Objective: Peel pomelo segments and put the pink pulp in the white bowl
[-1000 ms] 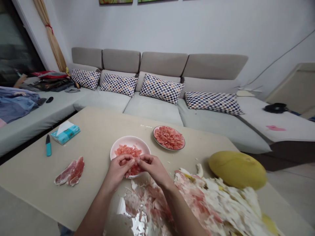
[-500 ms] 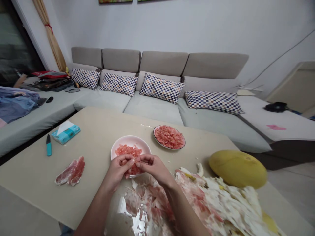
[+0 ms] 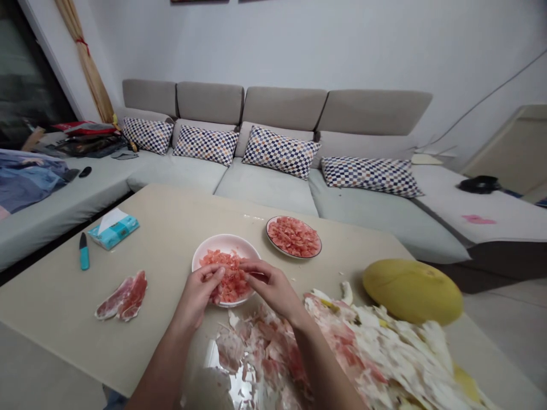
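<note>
Both my hands hover over a pink-rimmed plate [image 3: 205,248] holding small pieces of pink pomelo flesh [image 3: 228,279]. My left hand [image 3: 197,290] is curled at the plate's near left rim, its fingers pinched together. My right hand [image 3: 269,286] is at the near right rim, with fingers bent and fingertips over the flesh. What either hand pinches is too small to make out. A second plate [image 3: 294,237] full of pomelo flesh sits just behind to the right.
A heap of white and pink pomelo peel [image 3: 363,353] covers the near right of the beige table [image 3: 171,222]. A whole yellow pomelo [image 3: 412,290] lies at the right. Two unpeeled segments [image 3: 123,297], a teal knife [image 3: 84,251] and a tissue pack [image 3: 113,229] lie left. A grey sofa [image 3: 265,188] stands behind.
My hands have drawn slightly apart over the plate. More of the flesh on the plate shows between them.
</note>
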{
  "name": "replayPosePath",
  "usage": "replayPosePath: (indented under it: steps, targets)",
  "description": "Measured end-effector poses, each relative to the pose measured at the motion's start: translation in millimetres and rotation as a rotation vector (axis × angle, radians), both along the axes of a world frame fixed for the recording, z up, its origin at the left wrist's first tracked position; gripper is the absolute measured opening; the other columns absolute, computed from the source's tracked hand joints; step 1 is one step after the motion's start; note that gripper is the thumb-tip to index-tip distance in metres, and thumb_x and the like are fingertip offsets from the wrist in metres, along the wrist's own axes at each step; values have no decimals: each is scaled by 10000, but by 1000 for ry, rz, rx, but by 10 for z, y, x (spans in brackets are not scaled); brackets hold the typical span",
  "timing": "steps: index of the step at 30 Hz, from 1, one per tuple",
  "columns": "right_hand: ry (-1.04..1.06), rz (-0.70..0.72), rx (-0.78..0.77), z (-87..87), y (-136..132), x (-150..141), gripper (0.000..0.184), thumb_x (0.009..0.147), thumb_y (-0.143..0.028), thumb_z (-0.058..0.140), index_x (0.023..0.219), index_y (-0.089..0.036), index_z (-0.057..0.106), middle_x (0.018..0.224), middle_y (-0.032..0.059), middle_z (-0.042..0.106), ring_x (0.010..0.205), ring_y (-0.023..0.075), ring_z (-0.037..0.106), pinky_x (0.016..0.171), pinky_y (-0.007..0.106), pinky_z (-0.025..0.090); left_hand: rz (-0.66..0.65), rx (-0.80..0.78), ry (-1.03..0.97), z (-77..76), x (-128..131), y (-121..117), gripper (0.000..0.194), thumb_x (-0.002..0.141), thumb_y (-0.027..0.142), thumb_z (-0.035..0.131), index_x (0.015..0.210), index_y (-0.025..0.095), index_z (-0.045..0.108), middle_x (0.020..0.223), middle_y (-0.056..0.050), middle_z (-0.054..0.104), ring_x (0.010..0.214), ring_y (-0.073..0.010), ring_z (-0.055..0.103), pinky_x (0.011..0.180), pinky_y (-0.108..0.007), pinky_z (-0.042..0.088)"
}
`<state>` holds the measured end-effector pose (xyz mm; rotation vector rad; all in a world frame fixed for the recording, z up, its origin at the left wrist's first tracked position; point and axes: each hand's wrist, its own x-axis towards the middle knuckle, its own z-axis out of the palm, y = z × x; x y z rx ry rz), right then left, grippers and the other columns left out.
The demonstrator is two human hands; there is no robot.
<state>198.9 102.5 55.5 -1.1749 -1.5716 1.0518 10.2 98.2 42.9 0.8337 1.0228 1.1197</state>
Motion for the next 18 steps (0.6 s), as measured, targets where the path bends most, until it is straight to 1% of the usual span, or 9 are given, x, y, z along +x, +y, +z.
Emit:
replayPosePath:
  steps: [2, 4, 6, 7, 10, 13, 15, 18]
  targets:
    - [-41, -8, 46, 16, -14, -16, 206, 824, -244, 618, 979, -221, 752, 1119, 71, 729, 1069, 236, 656, 966, 386, 488, 23, -27, 7, 19, 8, -8, 536, 713, 509, 771, 1051, 99, 703, 683, -21, 598, 513, -80, 461, 412, -176, 374]
    - [-65, -13, 65, 36, -32, -34, 207, 840, -238, 598, 975, -221, 754, 1089, 68, 737, 1043, 229, 665, 951, 377, 494, 50, -44, -13, 40, 18, -15, 570, 746, 542, 729, 1124, 117, 684, 907, -85, 662, 536, -78, 489, 410, -181, 381]
    - [-84, -20, 83, 62, -57, -58, 198, 846, -232, 604, 973, -218, 755, 1066, 68, 740, 1022, 225, 667, 932, 365, 499, 47, -48, -71, 58, 27, -21, 596, 806, 571, 650, 1216, 139, 638, 1100, -127, 651, 551, -79, 519, 413, -188, 386]
    - [-88, -20, 97, 78, -74, -74, 192, 850, -229, 607, 972, -219, 755, 1056, 66, 740, 1019, 223, 665, 927, 361, 499, 34, -48, -102, 64, 32, -25, 608, 837, 582, 604, 1259, 145, 608, 1142, -138, 641, 548, -78, 525, 416, -192, 390]
    - [-83, 14, 129, 134, -139, -149, 189, 869, -227, 620, 997, -240, 758, 1058, 59, 736, 1032, 221, 651, 949, 370, 481, -16, -35, -159, 80, 56, -43, 658, 882, 600, 514, 1382, 172, 496, 1192, -148, 627, 537, -84, 546, 416, -205, 400]
    - [-79, 64, 135, 184, -207, -243, 183, 856, -240, 671, 1012, -272, 760, 1131, 53, 709, 1107, 235, 610, 1018, 404, 434, -77, -10, -199, 90, 87, -74, 688, 893, 630, 460, 1460, 249, 383, 1264, -132, 595, 563, -96, 572, 409, -208, 406]
    - [-76, 80, 117, 204, -239, -291, 182, 832, -234, 704, 995, -282, 766, 1151, 50, 691, 1135, 244, 586, 1032, 418, 419, -111, -2, -222, 95, 103, -96, 693, 891, 652, 436, 1473, 286, 350, 1298, -123, 575, 582, -96, 572, 408, -204, 412]
    - [-46, 57, 52, 212, -256, -320, 148, 805, -229, 722, 935, -276, 777, 1079, 52, 691, 1084, 249, 594, 1002, 425, 438, -142, -4, -230, 111, 115, -127, 723, 878, 678, 427, 1486, 304, 316, 1300, -123, 575, 599, -103, 570, 409, -203, 423]
